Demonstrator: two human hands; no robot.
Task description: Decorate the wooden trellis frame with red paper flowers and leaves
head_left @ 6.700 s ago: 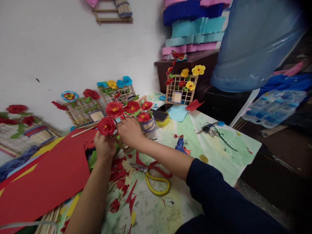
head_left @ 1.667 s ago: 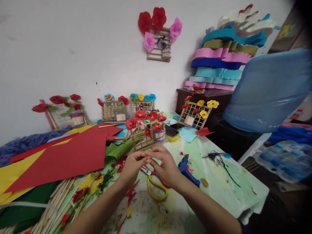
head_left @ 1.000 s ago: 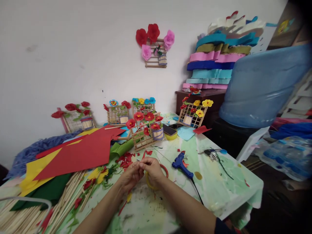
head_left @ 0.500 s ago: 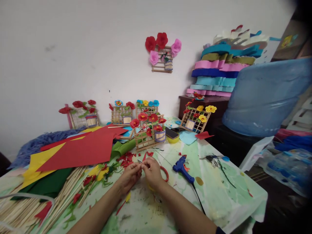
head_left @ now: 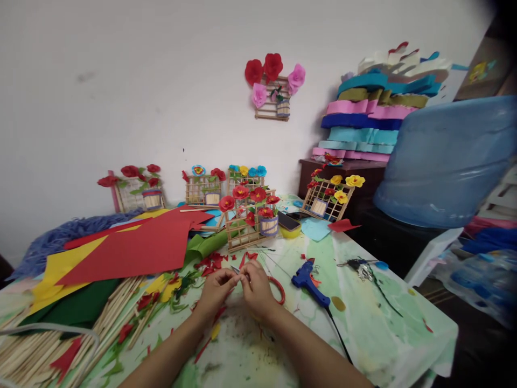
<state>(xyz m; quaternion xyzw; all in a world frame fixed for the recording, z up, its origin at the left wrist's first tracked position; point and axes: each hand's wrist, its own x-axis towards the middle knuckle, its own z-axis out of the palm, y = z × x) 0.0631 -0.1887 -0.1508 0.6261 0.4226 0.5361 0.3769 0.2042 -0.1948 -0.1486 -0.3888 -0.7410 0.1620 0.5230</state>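
My left hand (head_left: 218,288) and my right hand (head_left: 256,291) meet at their fingertips above the middle of the table. Both are closed in a pinch, and whatever lies between the fingers is too small and hidden to make out. Scissors with a red handle (head_left: 278,291) lie partly under my right hand. Red paper scraps (head_left: 212,263) are scattered just beyond my left hand. To the right of my right hand rests a blue glue gun (head_left: 309,283), its cord running toward the front edge. A wooden lattice with red paper flowers (head_left: 242,237) stands behind the hands.
Red paper sheets (head_left: 133,248) and thin wooden sticks (head_left: 44,350) cover the left side. More flower lattices stand along the wall, one with yellow flowers (head_left: 333,196) at right. A phone (head_left: 288,221) lies at the back. A large blue water bottle (head_left: 440,161) stands beyond the table's right side.
The view has shifted slightly, so most things sit a little farther right. My left hand has turned a little, its back now more toward me; the fingertips stay together.
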